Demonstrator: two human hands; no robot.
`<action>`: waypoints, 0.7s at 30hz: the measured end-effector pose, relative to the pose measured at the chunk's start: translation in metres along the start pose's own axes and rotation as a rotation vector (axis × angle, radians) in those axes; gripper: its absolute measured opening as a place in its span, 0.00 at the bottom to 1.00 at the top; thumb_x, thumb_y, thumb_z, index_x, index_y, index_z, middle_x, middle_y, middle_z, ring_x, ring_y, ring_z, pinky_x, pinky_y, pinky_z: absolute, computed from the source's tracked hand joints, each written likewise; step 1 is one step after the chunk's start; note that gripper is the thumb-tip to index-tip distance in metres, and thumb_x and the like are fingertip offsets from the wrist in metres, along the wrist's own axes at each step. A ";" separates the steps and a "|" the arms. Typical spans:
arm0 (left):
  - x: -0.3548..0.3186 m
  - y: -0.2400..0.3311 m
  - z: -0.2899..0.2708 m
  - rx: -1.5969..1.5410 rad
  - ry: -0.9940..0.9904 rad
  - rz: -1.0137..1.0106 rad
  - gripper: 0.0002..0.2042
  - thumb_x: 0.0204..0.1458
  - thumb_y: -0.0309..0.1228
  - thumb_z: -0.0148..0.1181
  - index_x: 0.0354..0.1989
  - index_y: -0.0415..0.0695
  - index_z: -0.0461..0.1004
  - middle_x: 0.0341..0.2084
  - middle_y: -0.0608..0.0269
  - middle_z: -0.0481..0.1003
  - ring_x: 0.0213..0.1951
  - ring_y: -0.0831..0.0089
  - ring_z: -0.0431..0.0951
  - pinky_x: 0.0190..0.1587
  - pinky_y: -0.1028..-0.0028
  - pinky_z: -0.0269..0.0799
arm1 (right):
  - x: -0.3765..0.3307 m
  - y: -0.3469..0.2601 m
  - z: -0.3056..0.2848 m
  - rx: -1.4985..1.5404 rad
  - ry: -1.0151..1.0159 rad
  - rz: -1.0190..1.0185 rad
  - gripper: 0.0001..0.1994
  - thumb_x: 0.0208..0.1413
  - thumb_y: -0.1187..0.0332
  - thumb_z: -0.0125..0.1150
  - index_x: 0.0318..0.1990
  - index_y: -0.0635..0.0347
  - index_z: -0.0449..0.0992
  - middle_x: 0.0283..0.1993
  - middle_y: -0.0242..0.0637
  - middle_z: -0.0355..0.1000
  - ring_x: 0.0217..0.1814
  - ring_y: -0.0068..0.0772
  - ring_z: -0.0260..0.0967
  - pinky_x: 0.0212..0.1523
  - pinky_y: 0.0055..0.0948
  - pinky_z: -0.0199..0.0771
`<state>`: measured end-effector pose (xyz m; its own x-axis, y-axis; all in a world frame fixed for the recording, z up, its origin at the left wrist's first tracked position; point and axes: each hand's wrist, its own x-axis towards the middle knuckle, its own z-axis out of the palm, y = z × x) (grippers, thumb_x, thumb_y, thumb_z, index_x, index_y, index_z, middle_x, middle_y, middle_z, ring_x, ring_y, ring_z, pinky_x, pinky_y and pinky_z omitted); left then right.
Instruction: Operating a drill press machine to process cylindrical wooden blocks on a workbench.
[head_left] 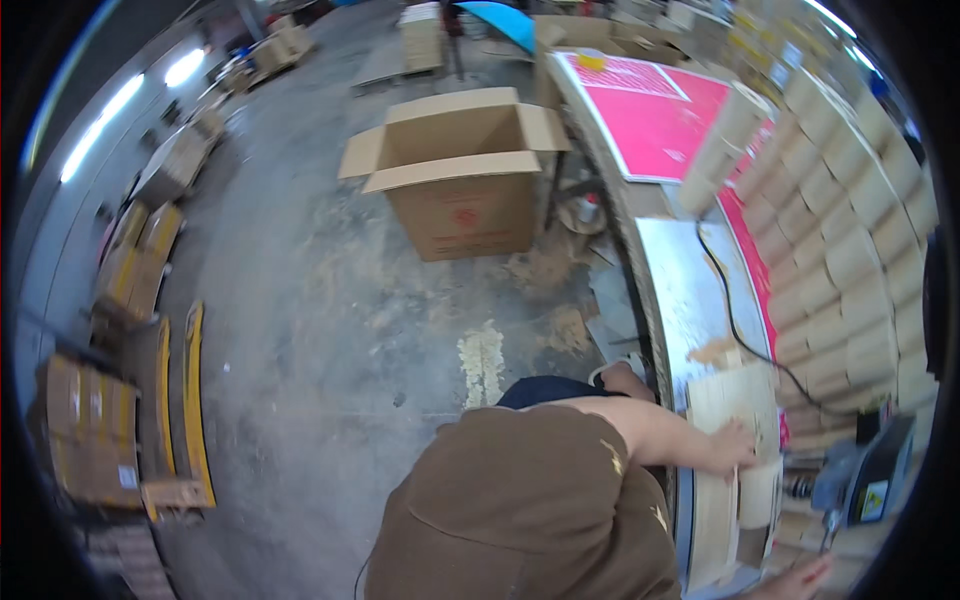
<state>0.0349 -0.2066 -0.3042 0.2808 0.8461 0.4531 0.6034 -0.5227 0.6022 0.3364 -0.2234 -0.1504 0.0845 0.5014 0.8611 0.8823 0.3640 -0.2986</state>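
My left arm reaches across to the bench at the right. My left hand [735, 447] is closed over the edge of a pale wooden piece [758, 495], its fingers curled and partly hidden. Under and beside it lie a flat pale board [712, 525] and another light wooden board [735, 392]. At the lower right edge, my right hand [798, 582] shows only in part, fingers stretched out, below a grey power tool [858, 478] with a metal chuck and a yellow warning label. Whether that hand touches anything cannot be seen.
Stacked pale wooden pieces [840, 230] line the bench's far side. A black cable [730, 310] crosses a metal sheet [685, 270]. Pink panels [640, 125] lie farther along. An open cardboard box [465, 215] stands on the floor; yellow pallet-truck forks [195, 400] are at left.
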 end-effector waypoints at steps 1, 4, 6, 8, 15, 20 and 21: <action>0.002 0.003 0.001 -0.026 -0.002 0.024 0.19 0.25 0.45 0.71 0.29 0.58 0.75 0.31 0.65 0.71 0.44 0.61 0.68 0.45 0.58 0.54 | 0.011 -0.026 0.018 0.034 0.004 -0.008 0.14 0.57 0.68 0.54 0.46 0.70 0.72 0.44 0.46 0.73 0.47 0.40 0.70 0.47 0.33 0.69; 0.009 0.013 0.001 0.052 0.001 0.043 0.19 0.26 0.46 0.70 0.30 0.58 0.74 0.32 0.65 0.71 0.44 0.61 0.68 0.46 0.59 0.53 | 0.037 -0.094 0.059 0.080 -0.111 -0.014 0.15 0.56 0.68 0.56 0.47 0.70 0.72 0.44 0.48 0.72 0.47 0.43 0.70 0.47 0.35 0.69; 0.007 0.015 -0.002 0.015 -0.035 0.077 0.25 0.27 0.45 0.71 0.40 0.59 0.74 0.30 0.67 0.71 0.42 0.64 0.68 0.45 0.60 0.53 | 0.046 -0.123 0.074 0.095 -0.202 -0.017 0.16 0.54 0.68 0.57 0.47 0.70 0.71 0.44 0.50 0.72 0.47 0.44 0.69 0.47 0.35 0.68; 0.004 0.003 -0.010 0.015 0.020 0.024 0.24 0.27 0.45 0.70 0.39 0.58 0.74 0.30 0.67 0.71 0.42 0.65 0.68 0.45 0.61 0.52 | 0.053 -0.159 0.092 0.133 -0.327 -0.076 0.17 0.53 0.68 0.58 0.47 0.70 0.71 0.44 0.51 0.72 0.47 0.46 0.69 0.48 0.36 0.68; 0.017 0.018 0.009 -0.116 -0.095 0.179 0.22 0.24 0.45 0.71 0.32 0.55 0.75 0.28 0.67 0.71 0.40 0.65 0.70 0.45 0.62 0.52 | -0.008 -0.162 0.015 -0.052 -0.469 0.042 0.19 0.50 0.67 0.60 0.48 0.70 0.71 0.45 0.55 0.71 0.48 0.50 0.68 0.48 0.38 0.67; 0.014 -0.012 -0.002 -0.151 -0.082 -0.071 0.24 0.20 0.46 0.72 0.31 0.54 0.75 0.28 0.67 0.71 0.40 0.65 0.70 0.47 0.62 0.52 | -0.029 -0.118 0.019 0.133 -0.672 -0.036 0.19 0.50 0.66 0.60 0.47 0.71 0.71 0.44 0.54 0.71 0.47 0.50 0.68 0.48 0.38 0.67; 0.012 -0.014 -0.003 -0.220 -0.091 -0.126 0.25 0.19 0.46 0.72 0.32 0.54 0.75 0.29 0.66 0.71 0.40 0.65 0.70 0.47 0.62 0.52 | -0.038 -0.111 0.012 0.152 -0.693 -0.041 0.19 0.51 0.66 0.60 0.47 0.71 0.71 0.44 0.54 0.71 0.47 0.50 0.68 0.48 0.38 0.67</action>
<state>0.0276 -0.1894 -0.3047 0.2855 0.9065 0.3110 0.4634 -0.4146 0.7832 0.2298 -0.2730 -0.1550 -0.3063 0.8503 0.4280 0.7995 0.4738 -0.3692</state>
